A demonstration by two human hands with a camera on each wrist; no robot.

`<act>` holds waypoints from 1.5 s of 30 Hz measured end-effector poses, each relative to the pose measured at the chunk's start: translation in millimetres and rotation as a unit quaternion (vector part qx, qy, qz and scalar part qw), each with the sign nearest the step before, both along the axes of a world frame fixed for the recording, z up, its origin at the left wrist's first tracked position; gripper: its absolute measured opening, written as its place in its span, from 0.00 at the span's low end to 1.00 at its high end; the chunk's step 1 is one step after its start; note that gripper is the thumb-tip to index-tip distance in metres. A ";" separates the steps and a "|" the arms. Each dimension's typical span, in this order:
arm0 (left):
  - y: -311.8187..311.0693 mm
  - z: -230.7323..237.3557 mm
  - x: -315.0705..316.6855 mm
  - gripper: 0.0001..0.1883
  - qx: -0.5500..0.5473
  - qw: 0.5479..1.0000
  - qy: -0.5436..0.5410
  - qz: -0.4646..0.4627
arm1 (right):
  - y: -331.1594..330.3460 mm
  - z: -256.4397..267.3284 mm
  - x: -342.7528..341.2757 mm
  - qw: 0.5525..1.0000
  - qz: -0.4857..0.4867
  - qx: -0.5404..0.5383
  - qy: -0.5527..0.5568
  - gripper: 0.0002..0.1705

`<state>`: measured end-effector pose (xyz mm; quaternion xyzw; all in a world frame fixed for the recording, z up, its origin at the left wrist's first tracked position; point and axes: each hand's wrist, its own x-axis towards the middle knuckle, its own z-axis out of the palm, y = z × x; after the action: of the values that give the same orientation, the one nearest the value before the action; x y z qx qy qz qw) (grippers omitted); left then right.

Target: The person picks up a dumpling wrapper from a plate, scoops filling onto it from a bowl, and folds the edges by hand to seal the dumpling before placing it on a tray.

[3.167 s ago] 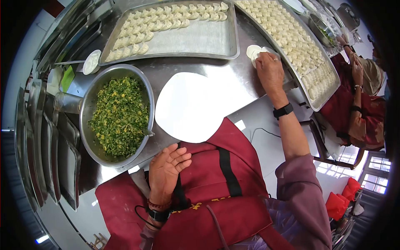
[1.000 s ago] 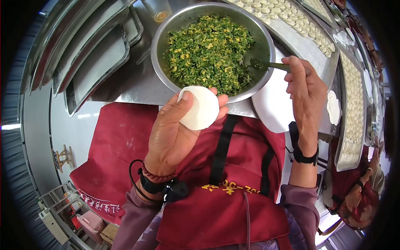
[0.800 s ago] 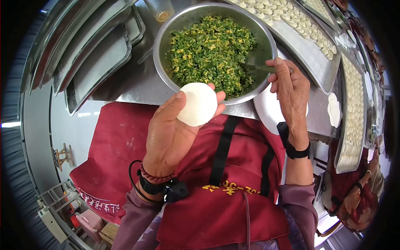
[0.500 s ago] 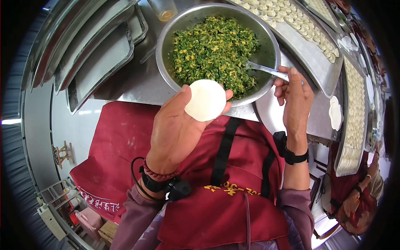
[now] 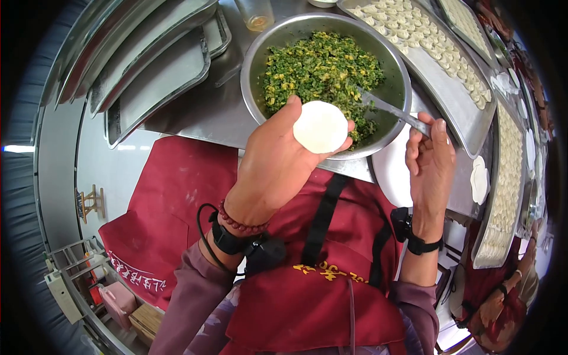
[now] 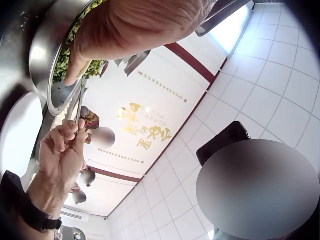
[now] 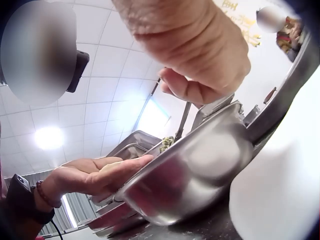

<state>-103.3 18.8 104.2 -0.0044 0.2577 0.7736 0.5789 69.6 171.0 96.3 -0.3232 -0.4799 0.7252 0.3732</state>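
Note:
My left hand (image 5: pixel 275 160) is palm up at the near rim of a steel mixing bowl (image 5: pixel 251 97). A round white dough wrapper (image 5: pixel 320 126) lies across its straight fingers, the thumb alongside the wrapper's edge. Chopped green and yellow filling (image 5: pixel 319 65) is heaped in the bowl. At the bowl's right, my right hand (image 5: pixel 431 168) grips the handle of a metal spoon (image 5: pixel 393 109); the spoon's far end is down in the filling. In the right wrist view, a clump of filling (image 7: pixel 166 144) shows near the low end of the spoon handle (image 7: pixel 184 120).
A white board (image 5: pixel 393 174) sits right of the bowl, partly behind my right hand. Stacked wrappers (image 5: pixel 479 180) lie farther right. Trays of dumplings (image 5: pixel 435 89) stand behind and to the right. Metal trays (image 5: pixel 171 83) are stacked at left beside a glass (image 5: pixel 257 18). Another person (image 5: pixel 497 305) is at far right.
My right hand let go near the wrappers and took up the spoon, which has turned in the filling. My left hand took a wrapper; its thumb has come off the wrapper's face.

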 end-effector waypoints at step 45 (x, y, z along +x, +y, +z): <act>-2.2 10.3 -2.9 0.33 0.025 0.998 0.024 0.056 | -55.3 -1.3 22.8 0.796 0.126 0.584 -0.097 0.21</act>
<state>-106.2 16.7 114.5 0.0141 0.2509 0.8111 0.5282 92.4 115.7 95.0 -0.0490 -0.8828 0.3122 0.3476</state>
